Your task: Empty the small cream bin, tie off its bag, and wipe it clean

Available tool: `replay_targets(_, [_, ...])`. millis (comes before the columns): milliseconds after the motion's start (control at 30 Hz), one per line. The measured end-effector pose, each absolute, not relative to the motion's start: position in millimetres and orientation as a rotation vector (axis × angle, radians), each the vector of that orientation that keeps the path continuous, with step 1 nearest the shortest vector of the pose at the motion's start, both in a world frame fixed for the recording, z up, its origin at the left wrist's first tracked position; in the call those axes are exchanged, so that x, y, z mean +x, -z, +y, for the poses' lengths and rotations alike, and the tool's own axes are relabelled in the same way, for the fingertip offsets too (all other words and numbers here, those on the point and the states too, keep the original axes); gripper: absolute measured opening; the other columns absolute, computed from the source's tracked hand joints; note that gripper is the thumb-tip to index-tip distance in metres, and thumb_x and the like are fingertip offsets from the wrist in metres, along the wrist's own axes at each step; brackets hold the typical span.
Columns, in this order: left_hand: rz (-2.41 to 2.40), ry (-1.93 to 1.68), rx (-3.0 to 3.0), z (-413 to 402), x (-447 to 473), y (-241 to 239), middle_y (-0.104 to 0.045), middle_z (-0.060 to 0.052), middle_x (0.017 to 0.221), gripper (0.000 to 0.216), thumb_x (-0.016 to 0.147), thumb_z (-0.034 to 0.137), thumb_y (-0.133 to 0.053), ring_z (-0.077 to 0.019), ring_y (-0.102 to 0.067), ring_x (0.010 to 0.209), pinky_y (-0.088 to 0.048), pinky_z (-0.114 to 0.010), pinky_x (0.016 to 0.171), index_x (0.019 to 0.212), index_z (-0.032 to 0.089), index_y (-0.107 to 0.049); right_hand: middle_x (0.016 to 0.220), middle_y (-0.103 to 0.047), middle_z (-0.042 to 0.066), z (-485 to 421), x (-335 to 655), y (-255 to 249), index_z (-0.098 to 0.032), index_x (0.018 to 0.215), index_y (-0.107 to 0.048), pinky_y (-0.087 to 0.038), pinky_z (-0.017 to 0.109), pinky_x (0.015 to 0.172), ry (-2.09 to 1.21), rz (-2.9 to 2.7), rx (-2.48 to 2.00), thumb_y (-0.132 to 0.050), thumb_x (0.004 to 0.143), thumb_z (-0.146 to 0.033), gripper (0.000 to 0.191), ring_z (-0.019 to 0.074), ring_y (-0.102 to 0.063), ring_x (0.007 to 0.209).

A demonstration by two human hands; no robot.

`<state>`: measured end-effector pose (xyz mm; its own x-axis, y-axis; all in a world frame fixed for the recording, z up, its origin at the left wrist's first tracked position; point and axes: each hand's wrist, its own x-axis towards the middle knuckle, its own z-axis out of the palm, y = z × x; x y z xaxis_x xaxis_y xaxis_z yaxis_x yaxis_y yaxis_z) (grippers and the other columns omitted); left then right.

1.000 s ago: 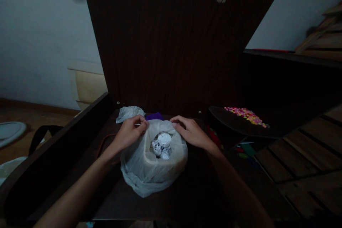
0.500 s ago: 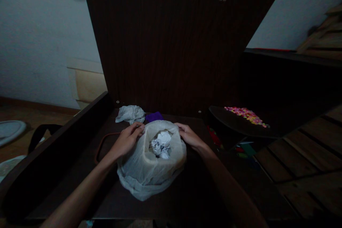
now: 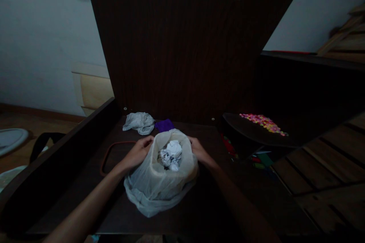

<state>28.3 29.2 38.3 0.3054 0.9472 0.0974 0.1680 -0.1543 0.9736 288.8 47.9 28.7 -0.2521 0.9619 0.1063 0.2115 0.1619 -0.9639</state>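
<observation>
A small bin (image 3: 156, 170) stands on the dark desk, its rim covered by a thin whitish bin bag (image 3: 159, 193) that hangs down loosely outside. Crumpled white paper (image 3: 171, 155) lies inside. At the bin's far left side, my left hand (image 3: 139, 151) is closed on the bag, thumb and fingers bent at the edge. My right hand (image 3: 200, 152) grips the bag at the opposite side, its fingertips partly hidden behind the plastic. A reddish-brown rectangular ring (image 3: 105, 159) lies beside my left forearm, partly covered by it.
Behind the bin are another crumpled whitish bag (image 3: 139, 123) and a purple cloth-like piece (image 3: 164, 125). On the right, a dark curved shelf (image 3: 236, 129) carries a pile of small colourful pieces (image 3: 264, 122). A raised board (image 3: 57, 167) borders the desk's left side.
Both hands have moved slightly down and nearer along the bin's rim, pulling the bag with them. More of the reddish-brown ring shows now.
</observation>
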Motion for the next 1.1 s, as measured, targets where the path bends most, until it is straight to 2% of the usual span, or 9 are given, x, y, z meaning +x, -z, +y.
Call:
replay_targets(133, [1.125,-0.961,1.758,28,26,-42,-0.072,-0.005,0.084,0.033,0.085,0.05,-0.06,-0.0242,-0.067,0.082,-0.055,-0.035,0.079,0.09,0.018,-0.066,0.081,-0.076,0.006,47,294,-25,-0.018,0.075,-0.072,-0.053,0.04,0.078,-1.062,-1.666,-1.242,-0.076,0.067,-0.04,0.023,0.026,-0.068,0.079])
replay_targets(233, [1.254,-0.925,1.877,25,25,-46,-0.073,-0.006,0.083,0.027,0.088,0.043,-0.051,-0.0249,-0.068,0.079,-0.054,-0.034,0.074,0.088,0.019,-0.063,0.083,-0.075,0.007,49,302,-38,-0.018,0.079,-0.071,-0.052,0.039,0.078,-0.954,-1.618,-1.311,-0.065,0.077,-0.041,0.024,0.0249,-0.067,0.081])
replay_targets(367, [1.369,-0.828,1.963,21,23,-50,-0.075,-0.009,0.083,0.024,0.087,0.039,-0.046,-0.0275,-0.071,0.078,-0.053,-0.034,0.071,0.085,0.02,-0.062,0.096,-0.074,0.006,37,308,-82,-0.019,0.094,-0.071,-0.05,0.034,0.08,-0.711,-1.657,-1.268,-0.057,0.087,-0.04,0.026,0.0211,-0.066,0.088])
replay_targets(533, [1.429,-0.715,2.024,23,14,-57,-0.077,-0.011,0.085,0.026,0.083,0.038,-0.049,-0.0302,-0.073,0.082,-0.055,-0.037,0.077,0.079,0.02,-0.067,0.091,-0.072,0.006,4,309,-136,-0.018,0.095,-0.071,-0.048,0.029,0.069,-0.633,-1.995,-1.291,-0.058,0.092,-0.034,0.021,0.0175,-0.064,0.079])
replay_targets(667, [1.402,-0.909,1.941,24,8,-68,-0.078,-0.011,0.107,0.038,0.09,0.045,-0.051,-0.0309,-0.072,0.099,-0.055,-0.041,0.09,0.105,0.018,-0.073,0.087,-0.073,0.006,-13,320,-141,-0.016,0.098,-0.073,-0.048,0.028,0.068,-0.85,-2.27,-1.401,-0.062,0.091,-0.034,0.022,0.0172,-0.065,0.077])
replay_targets(733, [1.293,-1.026,1.854,23,10,-73,-0.074,-0.01,0.122,0.045,0.094,0.05,-0.049,-0.0299,-0.068,0.113,-0.053,-0.04,0.097,0.121,0.019,-0.069,0.089,-0.074,0.005,-18,324,-134,-0.016,0.1,-0.073,-0.048,0.026,0.067,-0.966,-2.34,-1.4,-0.069,0.086,-0.031,0.021,0.017,-0.065,0.076])
replay_targets(800, [1.16,-1.038,1.801,22,13,-76,-0.071,-0.009,0.129,0.046,0.097,0.051,-0.049,-0.0291,-0.064,0.12,-0.052,-0.039,0.099,0.125,0.02,-0.069,0.086,-0.073,0.004,-22,324,-125,-0.016,0.095,-0.074,-0.046,0.025,0.064,-1.011,-2.369,-1.43,-0.075,0.079,-0.025,0.018,0.0161,-0.064,0.073])
replay_targets(933, [0.999,-0.93,1.8,27,18,-70,-0.076,-0.009,0.11,0.039,0.096,0.049,-0.054,-0.0283,-0.068,0.105,-0.056,-0.037,0.086,0.109,0.018,-0.073,0.079,-0.07,0.001,-34,318,-107,-0.016,0.083,-0.074,-0.042,0.024,0.063,-0.882,-2.35,-1.458,-0.072,0.081,-0.019,0.004,0.0141,-0.059,0.069])
replay_targets(1100, [1.007,-1.019,1.83,33,16,-56,-0.073,-0.006,0.089,0.031,0.092,0.046,-0.057,-0.0219,-0.067,0.081,-0.054,-0.029,0.07,0.095,0.017,-0.066,0.08,-0.069,0.001,-53,317,-92,-0.019,0.085,-0.073,-0.043,0.027,0.075,-0.69,-2.319,-1.33,-0.073,0.086,-0.026,0.008,0.0153,-0.061,0.073])
